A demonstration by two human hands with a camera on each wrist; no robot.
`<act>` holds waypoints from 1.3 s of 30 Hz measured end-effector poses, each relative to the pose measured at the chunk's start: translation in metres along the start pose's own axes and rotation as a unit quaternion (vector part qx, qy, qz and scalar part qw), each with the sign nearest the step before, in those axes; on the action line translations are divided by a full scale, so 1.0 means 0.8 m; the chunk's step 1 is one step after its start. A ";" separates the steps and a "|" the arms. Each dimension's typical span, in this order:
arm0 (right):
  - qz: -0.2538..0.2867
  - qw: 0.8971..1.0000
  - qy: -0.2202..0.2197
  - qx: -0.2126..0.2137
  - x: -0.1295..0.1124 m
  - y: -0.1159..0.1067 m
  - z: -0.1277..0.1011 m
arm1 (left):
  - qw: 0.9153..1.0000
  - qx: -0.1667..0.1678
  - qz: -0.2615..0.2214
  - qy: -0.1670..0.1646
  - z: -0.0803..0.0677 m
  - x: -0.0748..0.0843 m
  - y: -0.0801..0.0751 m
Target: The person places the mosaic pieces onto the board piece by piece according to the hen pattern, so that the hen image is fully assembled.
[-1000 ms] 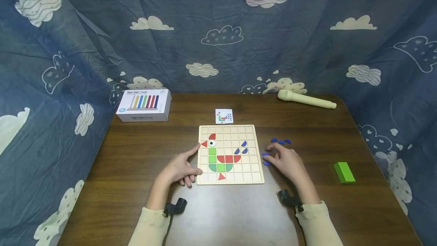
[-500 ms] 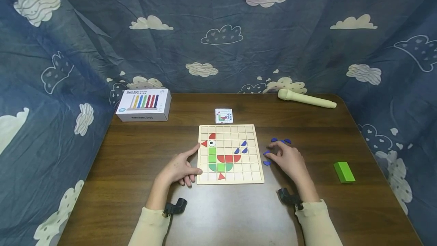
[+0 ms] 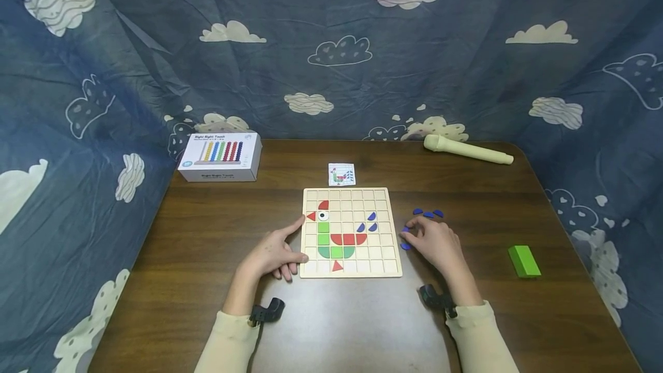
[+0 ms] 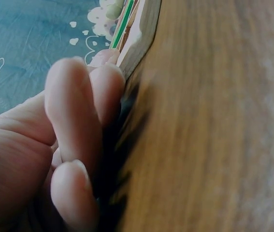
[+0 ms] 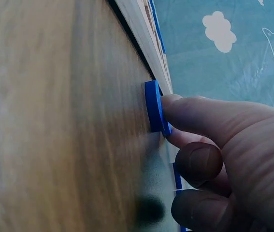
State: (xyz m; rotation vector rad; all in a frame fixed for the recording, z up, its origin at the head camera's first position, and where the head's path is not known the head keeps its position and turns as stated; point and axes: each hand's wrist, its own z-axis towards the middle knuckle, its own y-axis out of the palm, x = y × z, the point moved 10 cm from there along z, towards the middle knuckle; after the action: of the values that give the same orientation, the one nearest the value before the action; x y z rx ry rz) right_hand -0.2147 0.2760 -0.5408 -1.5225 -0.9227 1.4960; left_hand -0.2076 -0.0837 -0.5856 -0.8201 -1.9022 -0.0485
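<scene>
With the left hand (image 3: pixel 271 255) resting loosely open against the board (image 3: pixel 351 232) edge, the right hand (image 3: pixel 432 242) fingertip-presses a blue piece (image 5: pixel 153 106) lying on the table (image 3: pixel 207 235) just beside the board, which could skid away under so shallow a touch.

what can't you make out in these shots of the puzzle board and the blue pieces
- Head view: the right hand covers the blue piece it touches; grip unclear.
- Head view: the card behind the board is too small to read.
- Left wrist view: the fingers fill the frame, so only the board's edge shows.
- Right wrist view: blurred table; the other pieces are cut off by the fingers.
</scene>
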 end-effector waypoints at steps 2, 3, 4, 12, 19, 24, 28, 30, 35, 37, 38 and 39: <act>-0.002 1.000 0.000 -0.001 0.000 0.000 0.000 | 1.000 -0.002 0.000 0.000 0.000 0.000 0.001; -0.001 1.000 0.001 -0.002 0.000 0.001 0.000 | 1.000 -0.003 0.001 0.000 0.000 -0.001 0.001; 0.001 1.000 0.001 -0.001 -0.001 0.001 0.000 | 1.000 -0.002 0.003 0.001 0.001 0.000 0.000; 0.005 1.000 -0.006 0.014 -0.006 -0.006 0.001 | 1.000 0.001 0.004 0.002 0.002 0.000 -0.001; 0.035 0.999 -0.008 0.017 -0.038 -0.007 -0.012 | 1.000 -0.004 -0.010 -0.002 0.001 -0.004 0.002; 0.049 0.998 -0.026 0.001 -0.070 0.008 -0.021 | 1.000 -0.004 -0.009 0.000 0.001 -0.004 0.003; 0.051 0.998 -0.022 -0.011 -0.079 0.021 -0.022 | 1.000 -0.002 -0.002 0.000 0.001 -0.002 0.001; 0.046 0.999 -0.019 -0.014 -0.080 0.027 -0.022 | 1.000 -0.001 0.002 0.000 0.001 -0.002 0.000; 0.027 0.999 -0.018 -0.008 -0.082 0.033 -0.021 | 1.000 -0.002 0.004 -0.001 0.001 0.000 -0.001; 0.025 1.000 -0.018 -0.003 -0.082 0.034 -0.021 | 1.000 -0.003 0.004 -0.001 0.001 0.001 -0.001; 0.025 1.000 -0.017 -0.002 -0.082 0.034 -0.021 | 1.000 -0.002 0.004 -0.001 0.001 0.000 -0.001; 0.026 1.000 -0.017 -0.002 -0.082 0.034 -0.021 | 1.000 -0.002 0.004 -0.001 0.001 0.000 -0.001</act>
State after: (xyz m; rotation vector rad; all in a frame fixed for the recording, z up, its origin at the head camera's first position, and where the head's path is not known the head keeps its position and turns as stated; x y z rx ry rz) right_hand -0.2012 0.2046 -0.5383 -1.5391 -0.9123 1.5613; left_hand -0.2087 -0.0838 -0.5855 -0.8312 -1.9011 -0.0472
